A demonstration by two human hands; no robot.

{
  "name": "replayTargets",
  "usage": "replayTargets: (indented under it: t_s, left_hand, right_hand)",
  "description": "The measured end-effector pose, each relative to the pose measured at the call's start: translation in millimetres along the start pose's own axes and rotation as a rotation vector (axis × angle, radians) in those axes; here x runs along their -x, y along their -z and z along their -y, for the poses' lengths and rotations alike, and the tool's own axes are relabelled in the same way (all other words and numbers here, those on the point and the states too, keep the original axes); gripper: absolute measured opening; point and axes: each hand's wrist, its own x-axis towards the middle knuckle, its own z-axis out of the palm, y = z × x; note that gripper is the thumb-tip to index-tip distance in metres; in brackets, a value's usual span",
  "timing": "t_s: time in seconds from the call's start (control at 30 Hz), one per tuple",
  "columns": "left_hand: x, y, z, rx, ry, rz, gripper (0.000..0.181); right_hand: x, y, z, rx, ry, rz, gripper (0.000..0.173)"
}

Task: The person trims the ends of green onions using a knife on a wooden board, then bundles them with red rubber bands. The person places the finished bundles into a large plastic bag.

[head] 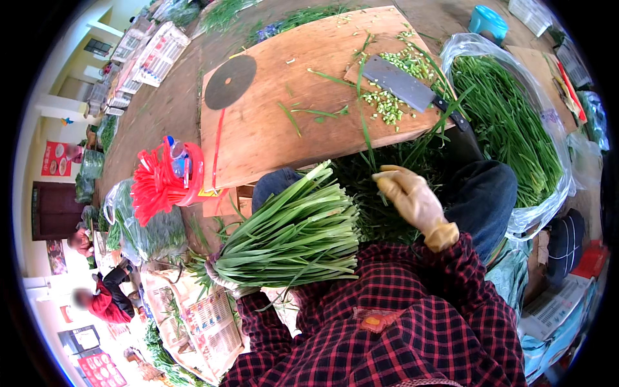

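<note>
A thick bundle of green garlic chives (295, 237) lies across my lap, its pale cut ends towards the right. My left hand (227, 278), in a light glove and partly hidden by the leaves, grips the leafy end. My right hand (411, 198), in a yellowish rubber glove, is held above dark loose greens (377, 213) between my knees; its fingers are bent near a few blades, and whether it holds any is unclear. On the wooden board (280, 96) ahead, a cleaver (399, 82) rests among chopped pale stem pieces (387, 109). A dark round disc (230, 82) lies at the board's far left.
Red ties (154, 184) and a plastic bottle (180, 162) fill a red container (196, 174) at the board's left edge. A clear plastic bag of chives (508, 126) stands at right, with a blue bucket (488, 22) beyond. Another person (109, 300) sits at far left.
</note>
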Motion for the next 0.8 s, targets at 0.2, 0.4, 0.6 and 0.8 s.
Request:
replayTargets:
  t_s: [0.2,0.4,0.6,0.8]
  left_hand:
    - [-8,14,2,-0.086,-0.110,0.033,0.029]
    - [0,-3,9,-0.115,-0.260,-0.056,0.029]
    - [11,-24,9,-0.142,-0.183,-0.056,0.029]
    - [2,-12,6,-0.107,-0.123,0.022,0.033]
  right_hand:
    - [-11,-36,10,0.264,0.394,0.007,0.011]
    - [1,6,-6,0.059,0.161,-0.091,0.008]
    - [1,21,30,-0.028,-0.024,-0.180,0.016]
    - [-14,-21,23,0.263,0.295,0.098,0.028]
